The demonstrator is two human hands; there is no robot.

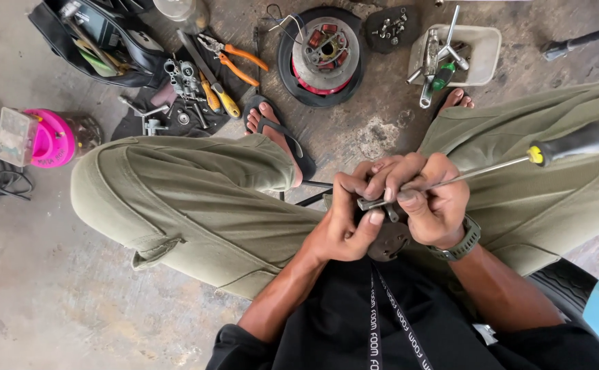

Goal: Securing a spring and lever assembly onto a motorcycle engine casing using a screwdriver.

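Steel shaft first: the fingers of the right hand (436, 205) are clenched around the thin metal rod of a screwdriver (477, 171), right near its tip, with the black handle and its yellow collar sticking out to the side over the knee. The left hand (347, 223) is wrapped around a small dark metal part (388, 241) in the lap, thumb pressed up against the screwdriver's tip, so both hands are gripping tight and touching each other.

As for progress, the job looks mid-way: the tip is on the part, but whether a screw is coming out or going in can't be told, fingers hide it.

Further out, olive trousers with a rough cotton look, flip-flops on bare feet, all on stained concrete floor (53, 301). Ahead lies a round motor piece (323, 51) with copper-red coils, orange-handled pliers (234, 58), a white plastic tray (484, 51) of tools, a pink plastic tub (46, 137) and a black tool bag (101, 38).
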